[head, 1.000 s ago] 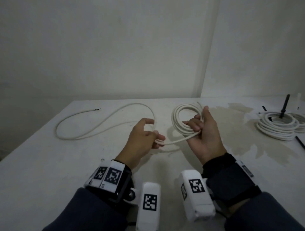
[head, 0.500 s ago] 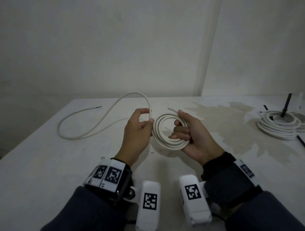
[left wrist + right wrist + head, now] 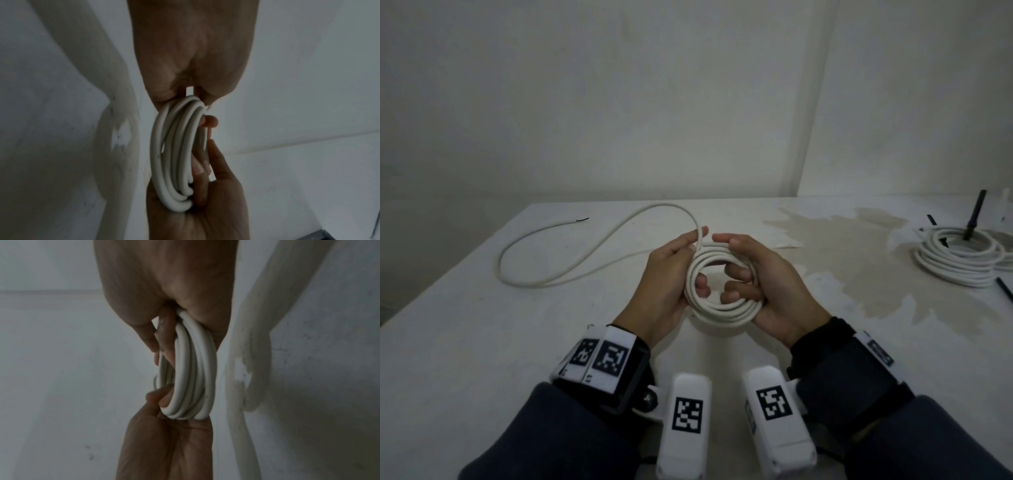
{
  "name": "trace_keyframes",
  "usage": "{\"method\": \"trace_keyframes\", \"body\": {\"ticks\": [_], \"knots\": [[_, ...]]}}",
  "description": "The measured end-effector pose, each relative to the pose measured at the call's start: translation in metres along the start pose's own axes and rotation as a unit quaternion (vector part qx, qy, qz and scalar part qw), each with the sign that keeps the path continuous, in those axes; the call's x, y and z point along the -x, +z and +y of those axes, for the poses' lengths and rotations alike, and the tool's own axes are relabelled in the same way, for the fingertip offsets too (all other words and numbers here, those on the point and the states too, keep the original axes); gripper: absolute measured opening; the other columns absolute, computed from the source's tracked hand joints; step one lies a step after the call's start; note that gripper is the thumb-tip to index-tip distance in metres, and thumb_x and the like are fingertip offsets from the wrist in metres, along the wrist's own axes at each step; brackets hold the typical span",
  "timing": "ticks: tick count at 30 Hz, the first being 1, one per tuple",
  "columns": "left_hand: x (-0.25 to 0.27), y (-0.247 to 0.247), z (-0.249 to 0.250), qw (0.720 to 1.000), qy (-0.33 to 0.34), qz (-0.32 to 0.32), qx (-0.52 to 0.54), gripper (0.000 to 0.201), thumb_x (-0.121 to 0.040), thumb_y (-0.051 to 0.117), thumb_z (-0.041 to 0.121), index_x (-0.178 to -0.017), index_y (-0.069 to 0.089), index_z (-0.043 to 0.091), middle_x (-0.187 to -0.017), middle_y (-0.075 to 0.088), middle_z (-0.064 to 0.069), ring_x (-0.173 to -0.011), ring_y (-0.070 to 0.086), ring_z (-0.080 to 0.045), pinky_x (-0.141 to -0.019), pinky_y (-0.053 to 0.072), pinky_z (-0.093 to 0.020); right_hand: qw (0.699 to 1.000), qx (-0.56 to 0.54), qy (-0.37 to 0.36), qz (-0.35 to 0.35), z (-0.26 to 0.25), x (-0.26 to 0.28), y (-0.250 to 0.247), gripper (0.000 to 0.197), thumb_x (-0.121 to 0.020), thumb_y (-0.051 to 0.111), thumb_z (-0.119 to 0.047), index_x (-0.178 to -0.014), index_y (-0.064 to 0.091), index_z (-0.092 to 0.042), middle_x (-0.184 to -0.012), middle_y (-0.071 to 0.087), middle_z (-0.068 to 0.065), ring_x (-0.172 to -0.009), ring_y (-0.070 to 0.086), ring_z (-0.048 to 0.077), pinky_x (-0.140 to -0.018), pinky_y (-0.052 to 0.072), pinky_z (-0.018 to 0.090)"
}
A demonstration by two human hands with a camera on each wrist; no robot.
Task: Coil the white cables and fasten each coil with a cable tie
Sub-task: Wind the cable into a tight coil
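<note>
Nearest, both hands hold one coil (image 3: 717, 301) of white cable above the tabletop (image 3: 482, 342). The right hand (image 3: 774, 284) cups its right side, fingers curled through the centre, its grip clamped on the turns. The left hand (image 3: 671, 277) closes on the left side, thumb inside the ring, its grip also clamped on the coil. The ring stands tilted, its open face turned toward the head camera; in both wrist views it shows edge-on, long axis running from hand to hand (image 3: 176, 154) (image 3: 191, 369). From the left fingertips the loose tail (image 3: 571, 253) arcs up and back, then loops left across the tabletop, ending far left. Far right lies a second coil (image 3: 959, 260), with a dark upright rod (image 3: 974, 216) at its middle
</note>
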State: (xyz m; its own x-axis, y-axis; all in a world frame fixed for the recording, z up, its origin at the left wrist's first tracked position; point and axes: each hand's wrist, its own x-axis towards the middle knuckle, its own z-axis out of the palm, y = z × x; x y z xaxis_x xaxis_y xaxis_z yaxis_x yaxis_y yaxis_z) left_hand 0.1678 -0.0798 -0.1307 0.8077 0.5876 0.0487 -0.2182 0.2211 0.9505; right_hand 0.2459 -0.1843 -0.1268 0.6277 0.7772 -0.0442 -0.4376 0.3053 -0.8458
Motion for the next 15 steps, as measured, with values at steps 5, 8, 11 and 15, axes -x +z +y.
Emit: {"method": "trace_keyframes", "body": {"ticks": [5, 8, 11, 15], "knots": [[-0.0006, 0.0023, -0.0011, 0.997, 0.034, 0.036, -0.053, 0.026, -0.100, 0.044, 0.013, -0.121, 0.060, 0.012, -0.070, 0.052, -0.006, -0.038, 0.039, -0.008, -0.037, 0.034, -0.018, 0.999, -0.034, 0.022, 0.001, 0.0023, -0.0011, -0.0004, 0.018, -0.095, 0.047, -0.017, -0.091, 0.064, -0.011, -0.045, 0.031, -0.001, -0.029, 0.021, 0.008, -0.041, 0.028, 0.019], [0.0000, 0.0034, -0.0023, 0.989, 0.052, 0.078, -0.111, 0.015, -0.098, 0.050, 0.021, -0.110, 0.054, 0.013, -0.064, 0.056, -0.007, -0.038, 0.046, -0.010, -0.042, 0.039, -0.022, 0.998, -0.047, 0.036, 0.016, 0.0031, -0.0021, -0.0012, 0.017, -0.093, 0.049, -0.018, -0.090, 0.064, -0.011, -0.044, 0.031, -0.001, -0.028, 0.021, 0.008, -0.040, 0.027, 0.018], [0.0014, 0.0033, -0.0019, 0.982, 0.085, 0.076, -0.150, 0.013, -0.098, 0.050, 0.019, -0.089, 0.056, 0.012, -0.053, 0.054, -0.006, -0.036, 0.047, -0.013, -0.040, 0.037, -0.021, 0.997, -0.057, 0.046, 0.018, 0.0034, -0.0035, -0.0023, 0.016, -0.092, 0.048, -0.016, -0.090, 0.063, -0.010, -0.044, 0.031, -0.001, -0.027, 0.020, 0.008, -0.038, 0.028, 0.017], [0.0045, 0.0040, -0.0012, 0.982, 0.095, 0.068, -0.149, 0.015, -0.097, 0.053, 0.018, -0.090, 0.060, 0.007, -0.048, 0.054, -0.007, -0.037, 0.049, -0.014, -0.038, 0.037, -0.019, 0.996, -0.071, 0.060, 0.003, 0.0032, -0.0055, -0.0058, 0.014, -0.089, 0.046, -0.012, -0.088, 0.060, -0.009, -0.041, 0.031, -0.002, -0.026, 0.019, 0.008, -0.036, 0.029, 0.015]]}}
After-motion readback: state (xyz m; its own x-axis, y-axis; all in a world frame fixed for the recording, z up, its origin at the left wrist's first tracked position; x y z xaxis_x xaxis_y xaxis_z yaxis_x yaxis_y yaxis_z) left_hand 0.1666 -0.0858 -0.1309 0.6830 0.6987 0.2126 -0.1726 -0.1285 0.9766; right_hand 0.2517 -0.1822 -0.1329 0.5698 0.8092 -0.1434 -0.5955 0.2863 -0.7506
